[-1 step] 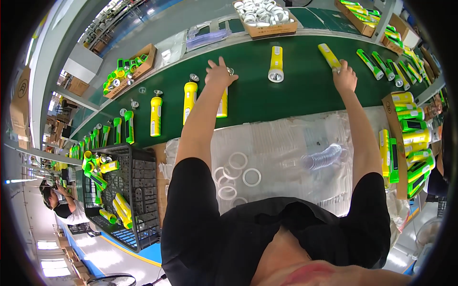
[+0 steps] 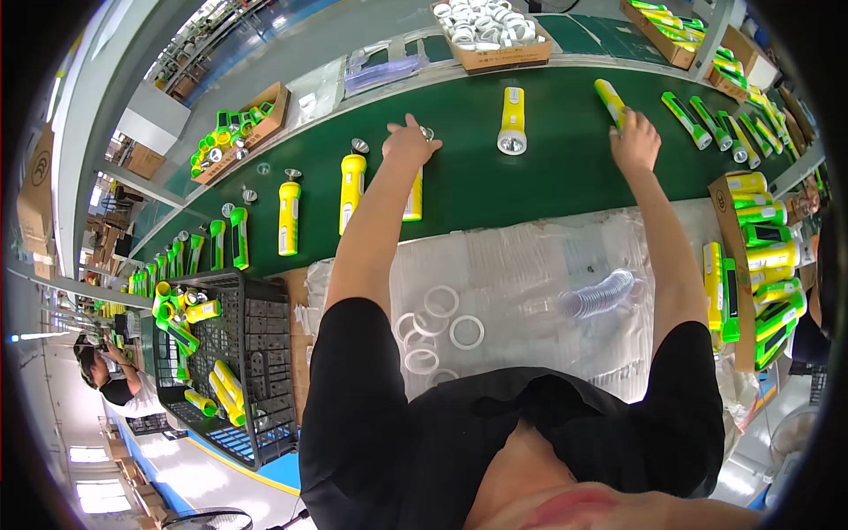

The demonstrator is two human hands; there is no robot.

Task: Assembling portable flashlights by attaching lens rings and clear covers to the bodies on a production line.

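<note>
My left hand (image 2: 408, 145), fingers spread, reaches over the green work surface. Beside its thumb is a small silver reflector cup (image 2: 427, 133); whether they touch is unclear. Below that hand stands a yellow flashlight body (image 2: 413, 199), partly hidden by my forearm. Another yellow flashlight body (image 2: 352, 181) lies just left, with a reflector (image 2: 359, 145) at its top end. My right hand (image 2: 635, 141) is closed around the near end of a yellow flashlight (image 2: 609, 95), which its fingers cover. Between the hands lies a yellow flashlight (image 2: 511, 119) with its lens end toward me.
Green-and-yellow flashlights (image 2: 686, 119) lie in a row at right, beside a filled carton (image 2: 742, 265). A black crate (image 2: 265, 353) stands at left. White rings (image 2: 467, 332) and a clear coiled tube (image 2: 603, 296) rest on plastic sheeting. A box of white rings (image 2: 503, 57) sits behind.
The flashlight in my right hand has turned slightly more upright, and that hand has shifted a little left. My left hand has barely moved.
</note>
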